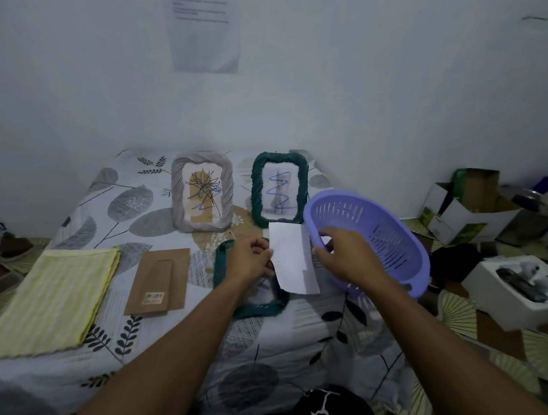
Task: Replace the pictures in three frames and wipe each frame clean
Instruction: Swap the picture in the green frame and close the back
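Note:
A grey rope frame (201, 192) and a dark green rope frame (279, 188) stand upright at the back of the bed, each with a scribbled picture inside. A second dark green frame (249, 306) lies flat in front of me, partly hidden by my left forearm. My left hand (252, 257) pinches the left edge of a white paper picture (292, 257) above that flat frame. My right hand (348, 256) grips the near rim of a purple plastic basket (393, 241), tilted beside the paper.
A folded yellow cloth (52, 298) lies at the left on the leaf-print bedsheet (124, 197). A brown cardboard frame backing (160, 280) rests beside it. Open cardboard boxes (460, 210) and a white box (520, 289) crowd the floor at right. A printed sheet (205, 24) hangs on the wall.

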{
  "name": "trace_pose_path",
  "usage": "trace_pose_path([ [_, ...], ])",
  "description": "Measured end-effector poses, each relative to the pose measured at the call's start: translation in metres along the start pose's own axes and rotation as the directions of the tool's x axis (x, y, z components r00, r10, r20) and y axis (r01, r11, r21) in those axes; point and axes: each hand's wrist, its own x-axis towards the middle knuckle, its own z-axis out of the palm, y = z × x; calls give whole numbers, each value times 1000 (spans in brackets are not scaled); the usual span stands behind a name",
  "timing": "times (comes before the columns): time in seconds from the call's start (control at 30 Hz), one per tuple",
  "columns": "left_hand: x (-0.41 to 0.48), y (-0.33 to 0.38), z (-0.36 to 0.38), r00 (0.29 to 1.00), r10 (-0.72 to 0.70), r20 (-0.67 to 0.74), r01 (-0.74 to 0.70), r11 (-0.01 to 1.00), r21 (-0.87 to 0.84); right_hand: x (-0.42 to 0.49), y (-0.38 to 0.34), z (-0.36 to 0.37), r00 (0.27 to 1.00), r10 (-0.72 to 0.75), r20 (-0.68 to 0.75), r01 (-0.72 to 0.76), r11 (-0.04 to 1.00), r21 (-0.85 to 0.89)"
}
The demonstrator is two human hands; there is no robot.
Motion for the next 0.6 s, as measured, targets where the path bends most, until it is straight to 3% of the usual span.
trace_pose_path([
  [0.17,3,7,31,999,-25,31,25,999,31,6,5,-26,993,-4,-121,15,996,89],
  [0.6,11,12,52,987,-67,148,38,980,196,-2,3,5,999,-3,37,-1,993,121],
])
